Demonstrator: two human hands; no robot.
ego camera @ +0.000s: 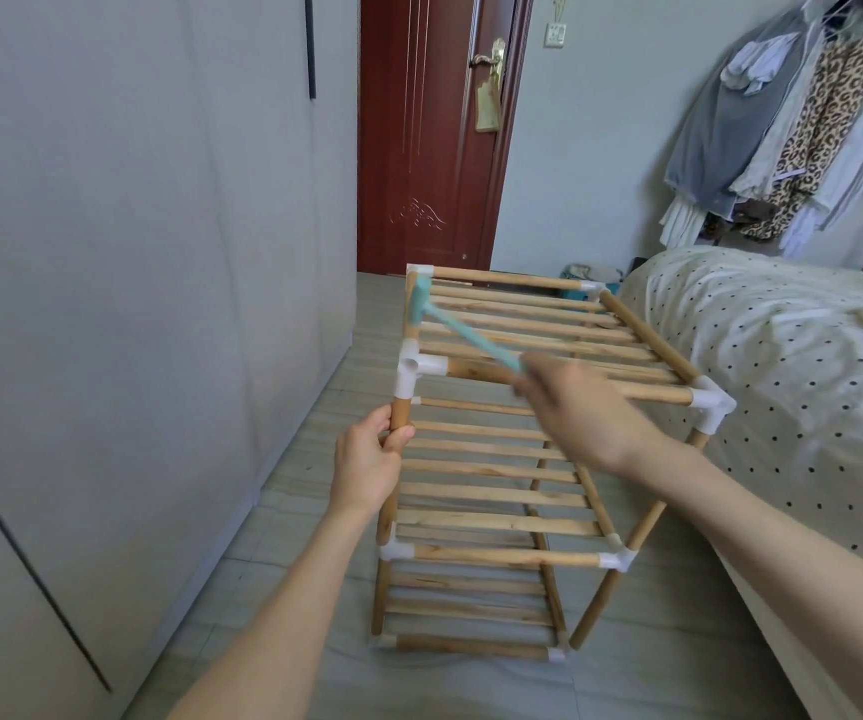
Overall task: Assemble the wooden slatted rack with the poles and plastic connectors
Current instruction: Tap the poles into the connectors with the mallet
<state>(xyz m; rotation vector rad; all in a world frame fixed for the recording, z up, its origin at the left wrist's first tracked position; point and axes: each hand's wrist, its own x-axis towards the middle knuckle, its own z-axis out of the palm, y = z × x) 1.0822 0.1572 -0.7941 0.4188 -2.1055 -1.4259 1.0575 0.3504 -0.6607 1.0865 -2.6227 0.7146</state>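
Observation:
A wooden slatted rack (pixel 497 491) with three tiers stands on the floor, its poles joined by white plastic connectors (pixel 414 374). My left hand (pixel 369 459) grips the near left upright pole just below the top corner connector. My right hand (pixel 582 407) holds the handle of a light teal plastic mallet (pixel 421 301), blurred with motion. The mallet's head is at the far left corner connector (pixel 419 272) of the top tier.
Grey wardrobe doors (pixel 133 304) run along the left, close to the rack. A bed with a dotted cover (pixel 793 366) lies on the right, touching the rack's side. A red-brown door (pixel 429 137) stands behind, and clothes (pixel 793 122) hang at the upper right.

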